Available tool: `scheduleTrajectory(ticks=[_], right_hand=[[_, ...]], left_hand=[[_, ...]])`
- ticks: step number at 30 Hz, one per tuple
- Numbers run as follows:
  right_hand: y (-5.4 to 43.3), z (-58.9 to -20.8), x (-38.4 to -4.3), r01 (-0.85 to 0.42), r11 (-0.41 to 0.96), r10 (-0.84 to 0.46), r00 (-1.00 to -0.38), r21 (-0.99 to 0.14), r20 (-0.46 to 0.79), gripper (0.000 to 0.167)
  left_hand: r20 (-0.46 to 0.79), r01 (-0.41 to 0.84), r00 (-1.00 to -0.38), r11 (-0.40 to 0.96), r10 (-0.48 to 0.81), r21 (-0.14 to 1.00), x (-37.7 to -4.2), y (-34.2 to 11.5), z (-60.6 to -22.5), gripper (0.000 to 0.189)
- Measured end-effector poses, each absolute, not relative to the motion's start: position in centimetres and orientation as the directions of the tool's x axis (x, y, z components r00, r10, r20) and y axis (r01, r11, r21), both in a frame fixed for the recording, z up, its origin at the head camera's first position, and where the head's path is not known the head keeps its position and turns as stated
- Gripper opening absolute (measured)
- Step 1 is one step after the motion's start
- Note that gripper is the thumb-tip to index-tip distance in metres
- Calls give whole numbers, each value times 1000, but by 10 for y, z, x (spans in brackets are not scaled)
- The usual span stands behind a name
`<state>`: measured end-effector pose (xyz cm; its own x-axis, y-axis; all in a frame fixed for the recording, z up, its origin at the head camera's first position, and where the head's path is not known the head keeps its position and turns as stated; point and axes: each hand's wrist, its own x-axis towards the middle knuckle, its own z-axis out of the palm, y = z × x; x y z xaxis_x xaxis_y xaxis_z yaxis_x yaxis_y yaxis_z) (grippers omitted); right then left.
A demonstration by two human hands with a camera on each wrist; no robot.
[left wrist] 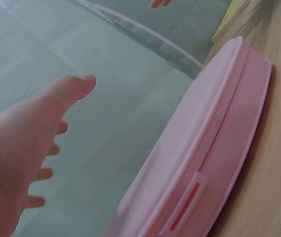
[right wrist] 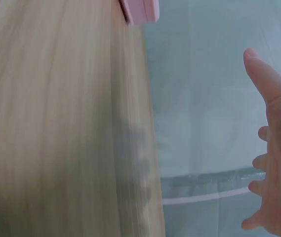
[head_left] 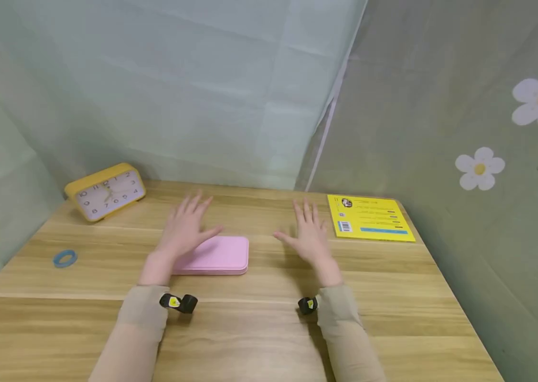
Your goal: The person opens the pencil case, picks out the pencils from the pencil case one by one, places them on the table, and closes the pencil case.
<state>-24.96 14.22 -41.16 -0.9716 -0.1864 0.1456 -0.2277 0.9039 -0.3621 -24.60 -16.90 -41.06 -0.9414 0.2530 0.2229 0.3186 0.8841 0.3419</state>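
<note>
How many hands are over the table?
2: the left hand, raised by the pink case, and the right hand, between that case and the yellow book. No others show.

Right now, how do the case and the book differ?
Color: the case is pink, the book yellow.
Surface: the case's top looks plain; the book's cover carries print and a barcode.
Thickness: the case is clearly thicker than the book.
Head view: the left hand partly hides the case; no hand covers the book.
Shared: both lie flat on the table.
</note>
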Motion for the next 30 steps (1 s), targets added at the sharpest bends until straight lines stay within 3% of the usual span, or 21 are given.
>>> scheduleTrajectory(ticks=[7, 14, 20, 30], right_hand=[[126, -413, -252, -356, 738, -289, -935, -574, 208, 102], [109, -418, -248, -346, 546, -461, -884, -763, 71, 105], [94, -425, -248, -347, 495, -561, -828, -797, 11, 106], [75, -433, -247, -427, 542, -656, -753, -724, -47, 111]], left_hand=[[290, 421, -904, 766, 314, 486, -250, -189, -415, 68], [216, 365, -930, 672, 298, 645, -243, -213, -423, 69], [157, 313, -939, 568, 307, 761, -234, -232, -431, 76], [29, 244, -935, 583, 353, 775, -225, -256, -440, 93]])
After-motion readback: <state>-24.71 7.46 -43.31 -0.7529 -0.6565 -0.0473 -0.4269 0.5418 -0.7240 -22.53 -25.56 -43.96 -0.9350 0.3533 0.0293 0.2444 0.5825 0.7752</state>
